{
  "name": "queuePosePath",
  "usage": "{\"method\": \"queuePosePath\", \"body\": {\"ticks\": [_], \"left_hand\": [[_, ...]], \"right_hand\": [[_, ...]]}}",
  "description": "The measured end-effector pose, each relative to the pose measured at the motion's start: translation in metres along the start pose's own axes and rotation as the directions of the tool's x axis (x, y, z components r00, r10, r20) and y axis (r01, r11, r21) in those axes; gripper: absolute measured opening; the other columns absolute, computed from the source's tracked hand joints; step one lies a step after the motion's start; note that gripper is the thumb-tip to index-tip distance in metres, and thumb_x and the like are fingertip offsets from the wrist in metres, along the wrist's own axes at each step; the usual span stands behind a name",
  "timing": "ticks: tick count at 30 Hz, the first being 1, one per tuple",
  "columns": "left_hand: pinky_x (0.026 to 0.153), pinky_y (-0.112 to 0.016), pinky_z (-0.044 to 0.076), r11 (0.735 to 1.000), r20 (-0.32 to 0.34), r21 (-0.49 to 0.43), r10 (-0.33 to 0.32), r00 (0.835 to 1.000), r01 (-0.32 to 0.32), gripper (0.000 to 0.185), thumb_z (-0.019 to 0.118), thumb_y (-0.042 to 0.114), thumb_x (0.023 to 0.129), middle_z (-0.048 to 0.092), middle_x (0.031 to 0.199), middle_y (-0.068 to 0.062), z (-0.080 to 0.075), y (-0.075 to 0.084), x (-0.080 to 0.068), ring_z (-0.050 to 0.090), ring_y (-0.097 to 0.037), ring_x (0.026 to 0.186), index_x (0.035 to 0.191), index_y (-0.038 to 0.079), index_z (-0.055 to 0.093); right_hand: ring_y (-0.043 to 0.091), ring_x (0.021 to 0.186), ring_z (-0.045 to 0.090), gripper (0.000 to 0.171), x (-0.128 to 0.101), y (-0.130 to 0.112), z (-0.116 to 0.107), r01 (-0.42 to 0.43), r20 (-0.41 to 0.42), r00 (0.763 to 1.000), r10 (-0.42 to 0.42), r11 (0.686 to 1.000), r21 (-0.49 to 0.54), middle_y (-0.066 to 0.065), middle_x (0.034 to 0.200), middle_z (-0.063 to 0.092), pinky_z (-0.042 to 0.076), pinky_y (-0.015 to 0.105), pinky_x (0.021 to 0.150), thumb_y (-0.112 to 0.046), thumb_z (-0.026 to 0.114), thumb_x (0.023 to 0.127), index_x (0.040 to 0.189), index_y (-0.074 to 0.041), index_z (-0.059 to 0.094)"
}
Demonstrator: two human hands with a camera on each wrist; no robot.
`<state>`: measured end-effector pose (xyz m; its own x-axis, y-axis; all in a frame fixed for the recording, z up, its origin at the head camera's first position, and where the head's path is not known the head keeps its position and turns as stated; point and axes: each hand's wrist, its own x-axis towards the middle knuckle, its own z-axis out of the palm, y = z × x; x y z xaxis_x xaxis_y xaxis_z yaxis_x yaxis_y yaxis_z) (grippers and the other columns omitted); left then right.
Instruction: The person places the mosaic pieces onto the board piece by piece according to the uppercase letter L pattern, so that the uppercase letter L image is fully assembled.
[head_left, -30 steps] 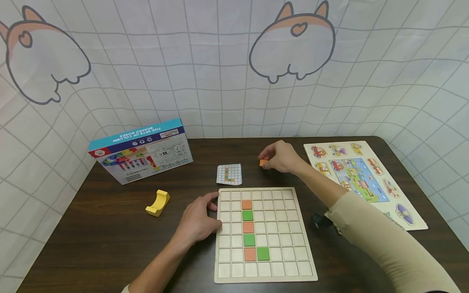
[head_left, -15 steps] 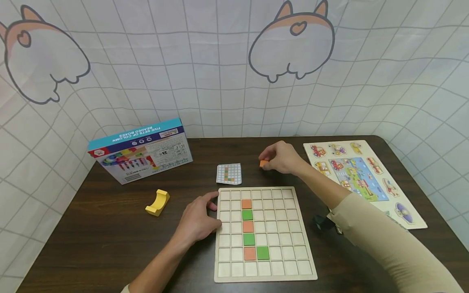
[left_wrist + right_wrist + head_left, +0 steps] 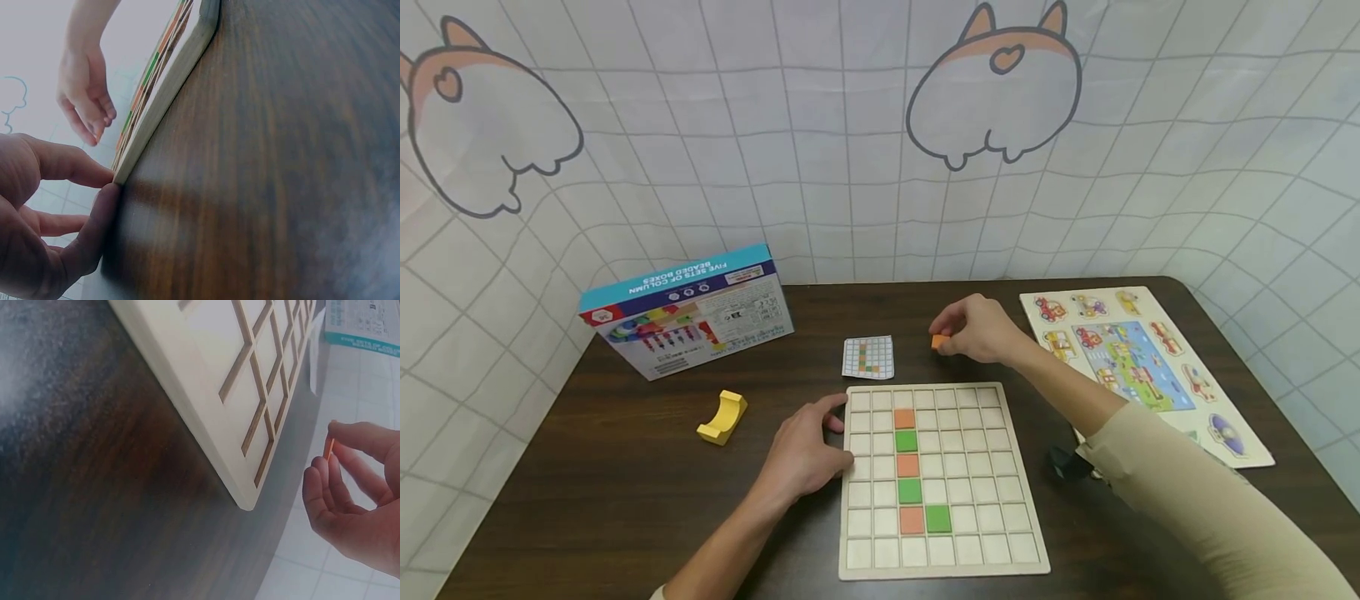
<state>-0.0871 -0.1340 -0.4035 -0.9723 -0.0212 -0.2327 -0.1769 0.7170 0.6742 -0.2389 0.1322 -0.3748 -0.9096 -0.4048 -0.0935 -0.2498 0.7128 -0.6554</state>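
Orange tile (image 3: 939, 341) pinched in right hand (image 3: 973, 328), seemingly above table.

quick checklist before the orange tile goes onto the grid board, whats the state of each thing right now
1. Orange tile pinched in the right hand: ok.
2. Left hand steadying the grid board at its left edge: ok, fingers touch the edge.
3. Free cells on the board: ok, most are bare; three orange and three green tiles are in place.
4. Pattern card visible above the board: ok, uncovered.
5. Which cell the card calls for next: cannot tell, print too small.
6. Path from tile to board clear: ok.
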Motion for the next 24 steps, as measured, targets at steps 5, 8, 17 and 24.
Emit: {"method": "queuePosePath", "body": {"ticks": [5,8,17,24], "left_hand": [[0.072,-0.035,0.041,1.000,0.006,-0.006,-0.002,1.000,0.002,0.080,0.084,0.001,0.069,0.064,0.101,-0.004,0.002,-0.002,-0.004,0.054,-0.025,0.089,0.145,0.011,0.060],[0.072,-0.035,0.042,1.000,0.005,-0.011,0.005,1.000,-0.005,0.080,0.083,0.000,0.069,0.064,0.101,-0.005,0.002,-0.001,-0.005,0.054,-0.025,0.089,0.144,0.011,0.060],[0.071,-0.034,0.042,1.000,-0.009,-0.010,0.024,1.000,-0.024,0.080,0.082,-0.001,0.068,0.064,0.101,-0.005,-0.001,0.001,-0.003,0.054,-0.025,0.087,0.144,0.010,0.060],[0.072,-0.034,0.042,1.000,-0.005,-0.008,0.028,1.000,-0.028,0.080,0.082,-0.001,0.068,0.064,0.101,-0.006,-0.002,0.001,-0.002,0.054,-0.025,0.088,0.144,0.009,0.060]], "right_hand": [[0.020,0.088,0.065,0.022,-0.005,0.000,0.005,0.013,0.013,1.000,-0.013,1.000,0.007,0.003,0.092,0.074,0.050,0.033,0.076,-0.009,0.082,0.083,0.105,-0.009,0.081],[0.019,0.086,0.064,0.022,-0.007,-0.002,0.006,0.013,0.019,1.000,-0.013,1.000,0.003,0.003,0.091,0.073,0.050,0.032,0.075,-0.008,0.082,0.082,0.104,-0.009,0.081],[0.018,0.084,0.064,0.021,-0.012,-0.007,0.005,0.028,0.012,1.000,-0.028,1.000,-0.007,0.003,0.090,0.073,0.050,0.032,0.074,-0.010,0.082,0.083,0.104,-0.010,0.081],[0.018,0.084,0.065,0.020,-0.019,-0.009,0.007,0.037,0.026,0.999,-0.038,0.999,0.014,0.001,0.090,0.073,0.050,0.033,0.076,-0.010,0.082,0.084,0.104,-0.011,0.080]]}}
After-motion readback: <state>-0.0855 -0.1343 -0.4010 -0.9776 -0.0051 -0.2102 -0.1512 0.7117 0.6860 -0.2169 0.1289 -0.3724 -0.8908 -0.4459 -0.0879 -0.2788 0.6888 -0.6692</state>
